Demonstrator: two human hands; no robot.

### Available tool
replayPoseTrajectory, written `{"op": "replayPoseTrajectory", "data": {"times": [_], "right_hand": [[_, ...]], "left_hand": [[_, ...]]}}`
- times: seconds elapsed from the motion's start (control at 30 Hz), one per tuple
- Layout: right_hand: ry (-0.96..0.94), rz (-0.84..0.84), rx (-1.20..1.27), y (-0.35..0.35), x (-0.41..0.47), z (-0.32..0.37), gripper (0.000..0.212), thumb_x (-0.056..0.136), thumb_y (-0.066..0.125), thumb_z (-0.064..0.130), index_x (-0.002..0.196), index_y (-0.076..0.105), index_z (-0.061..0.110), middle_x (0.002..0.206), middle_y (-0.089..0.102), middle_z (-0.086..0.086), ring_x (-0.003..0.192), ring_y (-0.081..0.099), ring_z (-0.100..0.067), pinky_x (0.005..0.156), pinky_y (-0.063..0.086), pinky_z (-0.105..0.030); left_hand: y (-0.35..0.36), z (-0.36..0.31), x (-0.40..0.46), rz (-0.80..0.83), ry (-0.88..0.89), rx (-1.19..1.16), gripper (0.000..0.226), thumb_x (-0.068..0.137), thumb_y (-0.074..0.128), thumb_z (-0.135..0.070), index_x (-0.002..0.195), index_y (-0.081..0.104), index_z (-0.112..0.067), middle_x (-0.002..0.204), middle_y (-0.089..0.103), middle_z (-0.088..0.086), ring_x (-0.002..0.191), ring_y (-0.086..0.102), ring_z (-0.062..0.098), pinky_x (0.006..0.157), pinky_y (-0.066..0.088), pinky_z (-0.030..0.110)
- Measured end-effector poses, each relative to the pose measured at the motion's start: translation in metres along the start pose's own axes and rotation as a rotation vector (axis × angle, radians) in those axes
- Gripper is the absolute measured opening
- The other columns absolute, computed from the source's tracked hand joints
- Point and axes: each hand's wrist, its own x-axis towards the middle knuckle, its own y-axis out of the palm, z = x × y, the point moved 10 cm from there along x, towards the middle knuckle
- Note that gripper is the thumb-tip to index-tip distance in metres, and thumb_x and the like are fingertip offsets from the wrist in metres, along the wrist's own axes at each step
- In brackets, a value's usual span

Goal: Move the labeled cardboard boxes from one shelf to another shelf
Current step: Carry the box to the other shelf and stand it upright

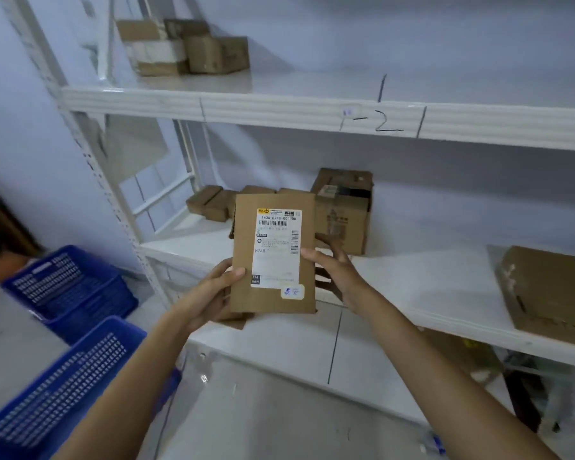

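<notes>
A flat brown cardboard box point(243, 254) with a white shipping label facing me is held upright in front of the middle shelf point(395, 293). My left hand point(213, 290) grips its lower left edge, thumb on the front. My right hand point(332, 267) holds its right edge, fingers behind. A second thin brown piece shows just under the box by my left hand. On the middle shelf behind stand several small boxes point(210, 202) and a larger taped box point(346, 210). Another flat box point(548, 293) lies at the shelf's right. The upper shelf point(246, 107), marked "P-2", carries a stack of boxes point(183, 48) at its left.
Two blue plastic crates point(67, 287) point(57, 393) sit on the floor at the lower left, beside the white perforated shelf post point(113, 200). A lower shelf board point(279, 393) lies beneath my arms. A pale wall backs the shelving.
</notes>
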Motion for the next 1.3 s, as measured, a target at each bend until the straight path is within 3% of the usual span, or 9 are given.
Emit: {"op": "replayPoseTrajectory", "data": {"times": [0.27,0.47,0.6,0.7,0.77,0.83,1.0,1.2,1.3], "right_hand": [[-0.134,0.110,-0.064,0.157,0.042,0.087,0.076,0.068,0.079,0.041,0.136,0.046,0.034,0.124,0.068,-0.008,0.111,0.067,-0.026,0.095,0.055,-0.046],[-0.302,0.161,-0.144,0.226,0.089,0.192,0.060,0.082,0.074,0.040,0.134,0.046,0.032,0.124,0.067,-0.007,0.112,0.066,-0.023,0.097,0.053,-0.041],[-0.454,0.164,-0.158,0.251,0.123,0.277,0.075,0.074,0.076,0.047,0.139,0.043,0.028,0.129,0.065,-0.007,0.115,0.064,-0.024,0.100,0.051,-0.046],[-0.534,0.130,-0.176,0.253,0.149,0.332,0.076,0.074,0.074,0.049,0.139,0.041,0.027,0.127,0.065,-0.007,0.112,0.065,-0.025,0.092,0.055,-0.043],[-0.570,0.123,-0.185,0.254,0.164,0.360,0.072,0.077,0.072,0.048,0.138,0.039,0.029,0.123,0.067,-0.010,0.100,0.067,-0.024,0.075,0.054,-0.035],[-0.591,0.110,-0.211,0.253,0.175,0.378,0.073,0.073,0.073,0.050,0.136,0.040,0.032,0.118,0.068,-0.010,0.089,0.066,-0.024,0.068,0.052,-0.033],[-0.612,0.010,-0.203,0.236,0.209,0.396,0.073,0.068,0.077,0.042,0.133,0.045,0.034,0.124,0.067,-0.008,0.115,0.063,-0.031,0.099,0.050,-0.047],[-0.551,-0.092,-0.129,0.212,0.243,0.370,0.065,0.073,0.076,0.023,0.130,0.049,0.036,0.121,0.070,-0.003,0.122,0.060,-0.026,0.108,0.043,-0.050],[-0.531,-0.117,-0.098,0.213,0.248,0.357,0.070,0.066,0.079,0.018,0.128,0.049,0.033,0.109,0.073,0.001,0.111,0.063,-0.021,0.104,0.044,-0.048]], "left_hand": [[-0.130,-0.115,-0.043,-0.044,0.187,0.078,0.097,0.058,0.087,-0.055,0.143,0.051,-0.024,0.138,0.063,0.010,0.133,0.053,0.037,0.113,0.037,0.057],[-0.187,-0.241,-0.029,-0.063,0.380,0.150,0.102,0.059,0.085,-0.057,0.146,0.050,-0.019,0.145,0.058,0.012,0.138,0.048,0.038,0.116,0.030,0.059],[-0.195,-0.338,-0.003,-0.004,0.475,0.211,0.101,0.064,0.083,-0.055,0.149,0.046,-0.016,0.152,0.050,0.014,0.143,0.042,0.038,0.118,0.028,0.058],[-0.193,-0.403,0.023,0.038,0.528,0.256,0.098,0.068,0.081,-0.056,0.150,0.045,-0.018,0.154,0.048,0.011,0.143,0.042,0.035,0.119,0.028,0.056],[-0.194,-0.433,0.043,0.073,0.561,0.248,0.098,0.069,0.081,-0.054,0.151,0.043,-0.017,0.155,0.046,0.012,0.144,0.041,0.035,0.120,0.027,0.055],[-0.195,-0.451,0.064,0.112,0.581,0.230,0.100,0.070,0.081,-0.051,0.153,0.039,-0.015,0.157,0.042,0.015,0.146,0.037,0.037,0.119,0.026,0.057],[-0.188,-0.467,0.115,0.219,0.573,0.192,0.104,0.063,0.089,-0.041,0.152,0.041,-0.016,0.156,0.045,0.013,0.142,0.043,0.036,0.118,0.032,0.051],[-0.183,-0.454,0.174,0.381,0.472,0.171,0.113,0.044,0.098,-0.031,0.143,0.044,-0.020,0.130,0.060,0.004,0.106,0.066,0.018,0.080,0.058,0.026],[-0.186,-0.445,0.194,0.480,0.466,0.150,0.099,0.041,0.099,-0.030,0.129,0.054,-0.027,0.127,0.061,0.002,0.111,0.063,0.017,0.080,0.057,0.023]]}}
